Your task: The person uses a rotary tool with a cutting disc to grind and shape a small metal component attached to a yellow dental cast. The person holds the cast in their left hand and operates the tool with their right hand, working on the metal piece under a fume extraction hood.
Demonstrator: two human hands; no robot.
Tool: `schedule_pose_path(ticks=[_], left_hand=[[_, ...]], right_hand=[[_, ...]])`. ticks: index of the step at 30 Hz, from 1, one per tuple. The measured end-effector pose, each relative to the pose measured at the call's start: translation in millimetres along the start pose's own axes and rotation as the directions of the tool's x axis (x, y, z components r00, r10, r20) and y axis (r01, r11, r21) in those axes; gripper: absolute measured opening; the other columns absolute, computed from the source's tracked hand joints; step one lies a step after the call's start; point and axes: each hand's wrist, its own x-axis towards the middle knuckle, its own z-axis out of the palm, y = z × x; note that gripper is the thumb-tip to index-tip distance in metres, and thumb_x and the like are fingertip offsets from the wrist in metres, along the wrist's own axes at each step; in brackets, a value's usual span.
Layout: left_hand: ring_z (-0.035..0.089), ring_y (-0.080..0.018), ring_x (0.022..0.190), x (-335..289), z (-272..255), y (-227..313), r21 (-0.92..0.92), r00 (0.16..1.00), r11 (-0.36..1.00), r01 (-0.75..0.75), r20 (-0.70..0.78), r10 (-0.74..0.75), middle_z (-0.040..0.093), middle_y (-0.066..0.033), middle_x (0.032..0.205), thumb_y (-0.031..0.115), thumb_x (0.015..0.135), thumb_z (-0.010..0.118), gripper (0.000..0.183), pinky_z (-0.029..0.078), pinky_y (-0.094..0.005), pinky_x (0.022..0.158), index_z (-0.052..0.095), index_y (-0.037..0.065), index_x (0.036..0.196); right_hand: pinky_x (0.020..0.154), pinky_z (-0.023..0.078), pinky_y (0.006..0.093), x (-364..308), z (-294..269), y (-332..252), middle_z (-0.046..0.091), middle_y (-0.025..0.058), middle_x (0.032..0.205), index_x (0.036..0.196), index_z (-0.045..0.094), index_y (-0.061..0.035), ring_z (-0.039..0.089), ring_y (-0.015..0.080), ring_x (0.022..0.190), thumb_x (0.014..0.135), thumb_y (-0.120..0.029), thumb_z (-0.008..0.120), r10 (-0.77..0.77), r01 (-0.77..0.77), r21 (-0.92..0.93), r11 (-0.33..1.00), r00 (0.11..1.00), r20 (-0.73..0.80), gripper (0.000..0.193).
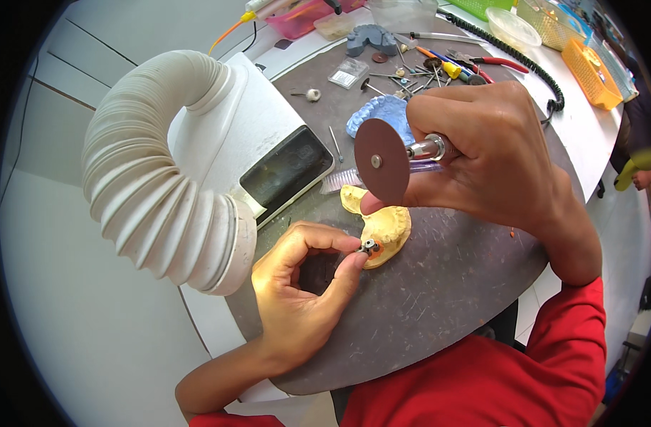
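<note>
Between the thumb and forefinger of my left hand [300, 285] is a small metal dental framework [369, 247]. Just beyond it a yellow plaster dental model [393, 229] lies on the grey mat, with an orange patch near the framework. My right hand [485, 153] is wrapped round a rotary handpiece [432, 147], raised above the model. A flat reddish-brown cutting disc [381, 162] is fitted on its tip, apart from the framework. Behind the right hand is a blue dental impression [382, 114], partly hidden. A clear-bristled brush [342, 181] lies behind the disc.
At left stands a white suction unit [279, 107] with a thick ribbed hose [137, 171] curving toward my left hand. Loose burs and pliers [500, 62] lie at the back, near a grey dental mould [371, 40]. A black coiled cord [514, 53] runs along the right; an orange basket [591, 75] sits beyond it.
</note>
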Motion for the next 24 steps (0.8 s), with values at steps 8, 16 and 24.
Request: schedule_pose_path(ticks=[8, 16, 24], left_hand=[[0.064, -0.0151, 0.082, 3.1, 3.8, -5.3, 0.110, 0.996, 0.989, -0.094, 0.007, 0.094, 0.066, -0.0106, 0.090, -0.006, 0.079, 0.073, 0.015, 0.050, -0.0260, 0.075, 0.065, -0.001, 0.090], [0.064, -0.0151, 0.082, 4.1, 5.0, -6.9, 0.113, 0.994, 0.988, -0.107, 0.006, 0.107, 0.066, -0.0108, 0.089, -0.006, 0.079, 0.074, 0.015, 0.050, -0.0261, 0.075, 0.064, -0.002, 0.090], [0.064, -0.0151, 0.080, 4.9, 5.9, -6.3, 0.132, 0.993, 0.985, -0.113, 0.000, 0.114, 0.067, -0.0109, 0.089, -0.006, 0.079, 0.074, 0.015, 0.050, -0.0255, 0.075, 0.065, -0.002, 0.090]], right_hand=[[0.040, 0.034, 0.0300, -1.5, 0.3, 0.8, 0.048, 0.0029, 0.052, 0.061, 0.052, -0.0055, 0.048, 0.0152, 0.042, 0.061, -0.034, 0.091, 0.032, -0.032, 0.031, 0.999, 0.999, -0.003, 0.048], [0.041, 0.035, 0.0304, -2.2, -0.6, 2.6, 0.051, 0.0034, 0.052, 0.064, 0.056, -0.0051, 0.051, 0.0163, 0.042, 0.063, -0.035, 0.090, 0.033, -0.033, 0.020, 0.999, 0.999, 0.010, 0.045], [0.041, 0.033, 0.0320, -2.2, -0.2, 2.4, 0.045, 0.0042, 0.050, 0.061, 0.051, -0.0057, 0.044, 0.0184, 0.041, 0.065, -0.036, 0.088, 0.013, -0.013, 0.022, 1.000, 1.000, -0.027, 0.048]])
